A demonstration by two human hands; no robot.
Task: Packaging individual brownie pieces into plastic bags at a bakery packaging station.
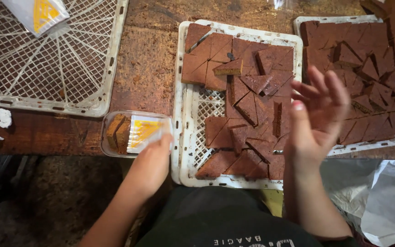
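The left hand (152,160) closes its fingers (164,139) on a clear plastic pack (136,132) holding brown cake slices and a yellow-striped card, at nine o'clock of the white tray (186,137). The right hand (318,116) hovers with fingers spread, holding nothing, over cake triangles (245,107). The pack sits near the desk (147,73) edge; a nudge could likely tip it off.

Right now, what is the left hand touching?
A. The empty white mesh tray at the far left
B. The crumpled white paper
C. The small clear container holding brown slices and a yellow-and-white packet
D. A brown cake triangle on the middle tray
C: the left hand rests its fingertips on the near edge of the small clear container, while the right hand is raised, open, above the middle tray.
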